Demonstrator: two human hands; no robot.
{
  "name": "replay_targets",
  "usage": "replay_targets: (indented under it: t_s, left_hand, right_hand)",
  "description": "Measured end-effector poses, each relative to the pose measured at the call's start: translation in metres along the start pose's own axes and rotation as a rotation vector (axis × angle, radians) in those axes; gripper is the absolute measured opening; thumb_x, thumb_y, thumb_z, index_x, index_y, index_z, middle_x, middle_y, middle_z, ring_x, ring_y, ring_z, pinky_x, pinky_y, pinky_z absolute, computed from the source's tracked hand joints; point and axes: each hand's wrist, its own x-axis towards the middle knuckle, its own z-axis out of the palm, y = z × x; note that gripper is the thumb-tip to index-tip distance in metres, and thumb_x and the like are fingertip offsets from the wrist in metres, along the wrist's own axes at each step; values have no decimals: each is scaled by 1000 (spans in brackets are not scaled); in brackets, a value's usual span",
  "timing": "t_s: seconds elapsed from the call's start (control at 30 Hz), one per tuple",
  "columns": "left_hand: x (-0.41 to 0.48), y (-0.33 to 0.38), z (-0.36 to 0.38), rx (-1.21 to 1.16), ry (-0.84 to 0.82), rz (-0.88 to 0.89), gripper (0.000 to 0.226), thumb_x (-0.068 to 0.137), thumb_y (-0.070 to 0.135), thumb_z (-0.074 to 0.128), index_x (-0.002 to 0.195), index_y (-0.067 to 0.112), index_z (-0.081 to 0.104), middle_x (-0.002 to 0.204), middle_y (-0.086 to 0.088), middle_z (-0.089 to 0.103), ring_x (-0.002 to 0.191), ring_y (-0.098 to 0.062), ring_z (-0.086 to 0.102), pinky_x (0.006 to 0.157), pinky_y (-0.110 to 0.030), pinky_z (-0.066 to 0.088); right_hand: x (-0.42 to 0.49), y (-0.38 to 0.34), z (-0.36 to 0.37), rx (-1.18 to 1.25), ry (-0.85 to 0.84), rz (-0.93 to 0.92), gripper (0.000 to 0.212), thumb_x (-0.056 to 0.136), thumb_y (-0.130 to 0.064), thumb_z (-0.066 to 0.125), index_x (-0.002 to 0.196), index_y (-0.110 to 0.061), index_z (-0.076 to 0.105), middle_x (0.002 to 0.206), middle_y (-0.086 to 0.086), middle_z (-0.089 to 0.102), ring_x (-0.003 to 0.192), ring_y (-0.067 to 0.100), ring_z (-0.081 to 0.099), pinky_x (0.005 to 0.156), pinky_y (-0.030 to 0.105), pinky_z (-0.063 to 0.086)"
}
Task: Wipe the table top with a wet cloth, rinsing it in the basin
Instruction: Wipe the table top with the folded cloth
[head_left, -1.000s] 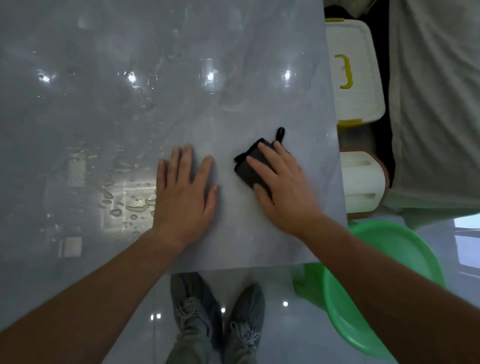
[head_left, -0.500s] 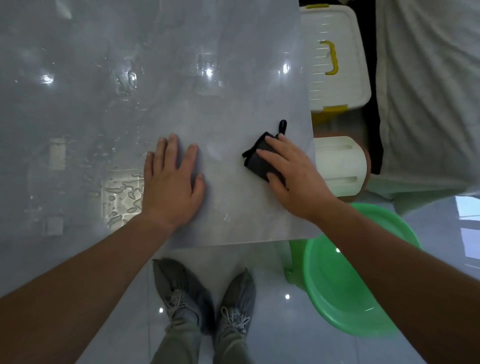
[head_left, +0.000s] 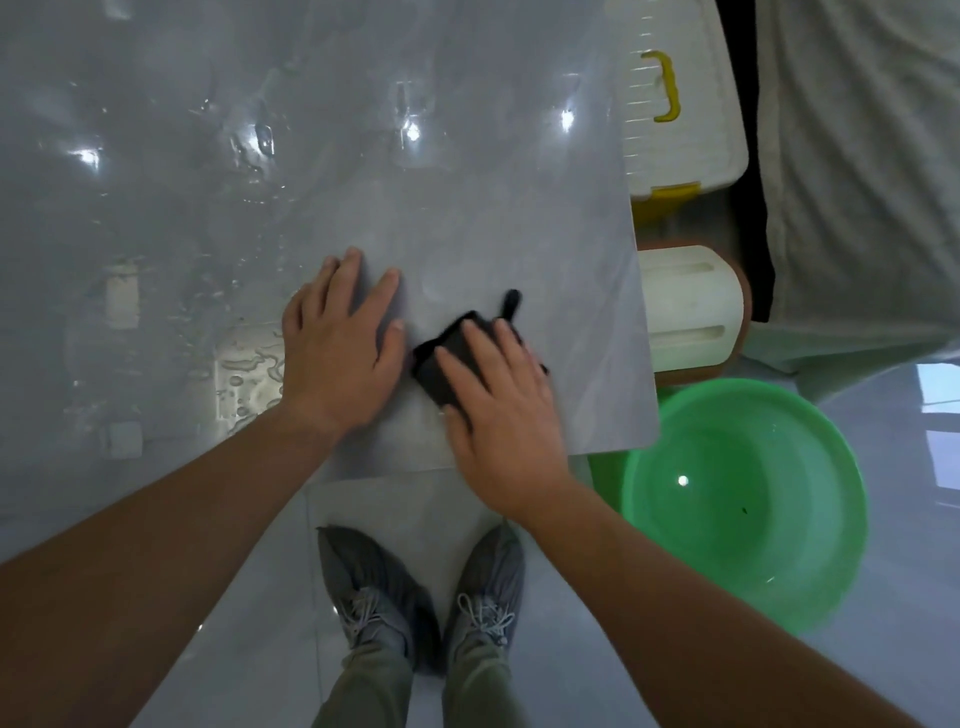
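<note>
- While the person leans over the grey table top, the head camera, the only view on offer, shows the right hand flat on a dark folded cloth, fingers spread over it and pressing it down rather than gripping it. The cloth lies near the front right corner of the table, with a small loop or tag poking out at its far side.
- From the same view, the left hand rests palm down on the bare surface just beside the cloth, released and holding nothing, apparently as a brace.
- Beads and streaks of water sit on the table to the left of that hand. I'd judge the bracing palm could skid if weight shifts onto a wet patch.
- With the cloth so close to the front edge, a stroke pulled toward the body could carry it off the table and onto the floor beside the grey shoes, dirtying it.
- Down on the floor to the right stands the green basin, partly tucked under the table corner. Whether there is water in it is hard to tell. A careless step sideways could knock or tip it.
- Carrying a dripping cloth across to it would likely wet the glossy floor, a slipping risk.
- Beyond the right edge sit a white lidded box and a white stool-like object, near enough to catch splashes.
</note>
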Motion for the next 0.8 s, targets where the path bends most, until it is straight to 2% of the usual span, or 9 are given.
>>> replay_targets:
  t_s: [0.07,0.13,0.3,0.4,0.43,0.5,0.6,0.7,0.8]
  left_hand:
    - [-2,-6,-1,2,-33,34,61,97,46,26,155,28,32,168,-8,13,154,-27,7,120,-48,10]
    - [-4,-11,-2,-6,-46,63,62,97,47,25,156,28,29,168,-6,9,155,-25,4,121,-47,8]
    - [-4,-22,-1,-50,-68,103,62,97,50,25,154,26,33,168,-5,10,155,-23,4,123,-43,8]
    - [-6,-39,-5,-45,-41,142,58,97,46,32,149,22,41,166,-10,17,153,-28,11,123,-44,14]
    - [-6,-46,-6,-35,-18,144,57,96,45,33,147,21,44,165,-12,21,152,-31,14,122,-46,16]
    - [-5,-61,-12,-9,19,113,56,95,43,34,145,22,47,163,-14,26,150,-34,18,121,-51,17]
    - [-2,-78,-20,24,-9,65,56,96,43,32,149,26,41,164,-13,21,152,-34,12,122,-53,9]
    - [-1,-91,-26,29,-27,43,57,97,44,30,152,28,35,166,-12,15,154,-31,5,123,-53,2]
    - [-1,-108,-31,34,-17,-16,58,97,45,28,153,27,33,166,-12,13,154,-31,3,123,-55,1]
  right_hand:
    - [6,-3,5,-13,-33,-93,50,95,-30,51,145,-23,50,161,6,33,152,31,20,122,50,20]
    - [4,12,-2,-16,-51,-89,52,95,-31,50,146,-25,47,162,3,31,153,28,18,121,51,22]
    - [-22,42,-20,12,52,240,54,98,-32,51,150,-28,39,165,-1,24,155,23,10,120,57,24]
    - [-22,18,-9,-14,105,326,55,96,-33,50,150,-24,41,164,4,26,154,29,12,119,58,24]
    - [-19,3,-2,-24,93,297,56,95,-33,51,149,-24,42,164,5,26,153,30,14,119,57,24]
    - [-11,-34,16,-24,28,126,55,93,-32,53,147,-25,45,163,5,29,153,31,17,121,54,21]
    - [-9,-66,36,-27,-65,-81,51,96,-31,50,146,-24,48,162,5,31,153,30,16,124,49,14]
    - [-11,-57,33,-30,-82,-92,50,98,-31,51,147,-24,45,164,4,28,154,27,13,125,47,14]
    - [7,-48,25,-32,-52,-2,55,98,-32,51,151,-27,38,165,2,23,155,24,9,125,45,12]
